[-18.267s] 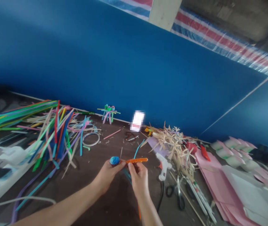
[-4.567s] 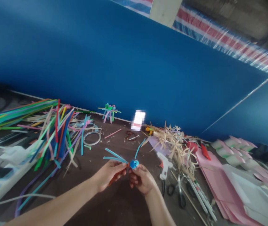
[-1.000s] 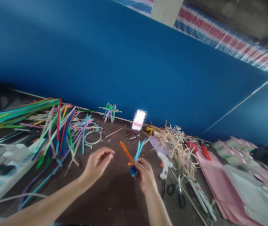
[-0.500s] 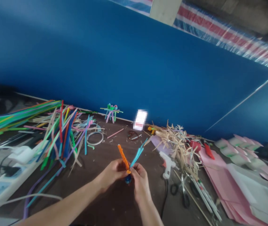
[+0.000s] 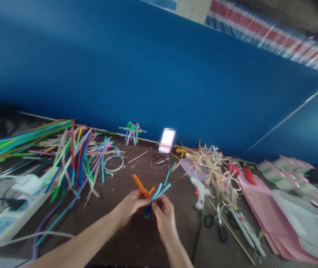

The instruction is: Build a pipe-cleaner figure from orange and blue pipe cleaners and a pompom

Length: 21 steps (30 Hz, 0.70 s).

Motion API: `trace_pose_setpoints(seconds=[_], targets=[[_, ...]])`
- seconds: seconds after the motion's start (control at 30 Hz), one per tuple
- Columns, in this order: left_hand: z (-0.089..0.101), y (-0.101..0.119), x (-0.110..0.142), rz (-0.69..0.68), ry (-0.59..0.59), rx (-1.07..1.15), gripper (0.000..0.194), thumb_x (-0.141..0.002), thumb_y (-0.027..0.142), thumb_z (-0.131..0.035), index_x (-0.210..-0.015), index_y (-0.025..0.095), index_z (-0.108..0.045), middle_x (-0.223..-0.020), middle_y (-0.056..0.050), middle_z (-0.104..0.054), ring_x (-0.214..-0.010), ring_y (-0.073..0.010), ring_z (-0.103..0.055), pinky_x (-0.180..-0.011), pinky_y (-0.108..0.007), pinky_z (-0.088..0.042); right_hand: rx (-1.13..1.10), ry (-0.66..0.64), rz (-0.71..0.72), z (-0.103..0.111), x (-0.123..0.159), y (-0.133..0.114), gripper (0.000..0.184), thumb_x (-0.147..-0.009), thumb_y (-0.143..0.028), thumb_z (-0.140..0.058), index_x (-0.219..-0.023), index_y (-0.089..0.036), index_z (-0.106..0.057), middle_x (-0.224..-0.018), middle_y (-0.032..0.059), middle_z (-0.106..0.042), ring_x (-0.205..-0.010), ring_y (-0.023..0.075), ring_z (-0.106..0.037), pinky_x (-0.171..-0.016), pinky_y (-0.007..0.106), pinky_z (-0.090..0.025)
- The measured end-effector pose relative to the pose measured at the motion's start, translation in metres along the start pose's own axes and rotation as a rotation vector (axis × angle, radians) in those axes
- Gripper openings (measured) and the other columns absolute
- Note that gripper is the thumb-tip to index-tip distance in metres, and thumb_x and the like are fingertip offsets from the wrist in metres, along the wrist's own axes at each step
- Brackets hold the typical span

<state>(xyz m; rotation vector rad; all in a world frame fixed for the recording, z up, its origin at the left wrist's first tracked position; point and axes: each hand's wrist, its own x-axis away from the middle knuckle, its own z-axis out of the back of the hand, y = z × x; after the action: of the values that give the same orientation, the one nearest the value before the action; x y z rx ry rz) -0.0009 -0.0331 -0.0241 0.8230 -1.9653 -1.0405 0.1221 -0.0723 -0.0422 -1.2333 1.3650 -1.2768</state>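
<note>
The left hand (image 5: pixel 129 208) and right hand (image 5: pixel 164 219) pinch, fingers (image 5: pixel 159 204) clenched, an orange-and-teal pipe-cleaner bundle (image 5: pixel 147 197) over the dark worktop (image 5: pixel 114 242), with a white hot glue gun (image 5: pixel 200 193) nearby, nothing between.

Held between the left hand (image 5: pixel 129 206) and the right hand (image 5: pixel 164 217) is a small pipe-cleaner bundle (image 5: pixel 149 193), upright above the tabletop. A fuzzy orange pipe cleaner (image 5: pixel 140 187) angles up and to the left, with a short orange end just beside it. Several light-blue pipe cleaners (image 5: pixel 161 191) fan up and to the right. A blue pom-pom (image 5: pixel 147 212) sits at the bottom, partly hidden by the fingers.
</note>
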Motion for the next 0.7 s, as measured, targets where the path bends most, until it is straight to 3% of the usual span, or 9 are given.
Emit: trace_pose_setpoints(seconds=[0.07,0.23,0.4,0.57,0.7], targets=[[0.004,0.003,0.0,0.022,-0.041,-0.028,0.019,-0.06,0.023,-0.066,-0.074,0.012,-0.06,-0.066,-0.001,-0.059,-0.065,-0.014,-0.055,-0.062,-0.025,-0.042,0.081,-0.077,0.05,0.007,-0.001,-0.005,0.004,-0.07,-0.017,-0.052,-0.071,-0.017,-0.056,-0.063,-0.0014,-0.052,-0.055,0.0099,-0.046,-0.048,0.019,-0.037],[0.009,0.012,0.003,0.03,-0.159,-0.055,0.019,-0.06,0.019,-0.066,-0.076,0.01,-0.062,-0.064,-0.001,-0.058,-0.061,-0.0115,-0.052,-0.06,-0.022,-0.038,0.191,-0.218,0.141,0.023,-0.009,-0.022,0.026,-0.072,-0.009,-0.043,-0.089,-0.019,-0.059,-0.074,0.0003,-0.055,-0.06,0.0106,-0.05,-0.052,0.019,-0.04],[0.007,0.017,0.006,0.043,-0.228,-0.008,0.026,-0.057,0.022,-0.07,-0.078,0.01,-0.06,-0.062,-0.002,-0.059,-0.057,-0.0115,-0.052,-0.057,-0.023,-0.038,0.385,-0.299,0.334,0.026,-0.015,-0.04,0.031,-0.069,-0.004,-0.046,-0.091,-0.02,-0.062,-0.096,0.0036,-0.054,-0.089,0.0157,-0.052,-0.075,0.025,-0.043],[0.01,0.013,0.003,-0.026,-0.151,0.057,0.025,-0.057,0.022,-0.072,-0.073,0.012,-0.055,-0.063,-0.001,-0.059,-0.058,-0.0105,-0.052,-0.056,-0.021,-0.037,0.575,-0.281,0.385,0.024,-0.012,-0.041,0.021,-0.07,-0.005,-0.049,-0.081,-0.018,-0.06,-0.087,0.0036,-0.055,-0.076,0.0136,-0.052,-0.067,0.023,-0.042],[0.014,0.014,0.006,-0.018,-0.248,0.098,0.028,-0.058,0.018,-0.072,-0.079,0.012,-0.055,-0.07,-0.002,-0.059,-0.064,-0.012,-0.053,-0.061,-0.023,-0.038,0.649,-0.252,0.368,0.023,-0.009,-0.035,0.021,-0.069,-0.003,-0.048,-0.078,-0.018,-0.059,-0.079,0.0025,-0.058,-0.072,0.0141,-0.052,-0.067,0.024,-0.041]])
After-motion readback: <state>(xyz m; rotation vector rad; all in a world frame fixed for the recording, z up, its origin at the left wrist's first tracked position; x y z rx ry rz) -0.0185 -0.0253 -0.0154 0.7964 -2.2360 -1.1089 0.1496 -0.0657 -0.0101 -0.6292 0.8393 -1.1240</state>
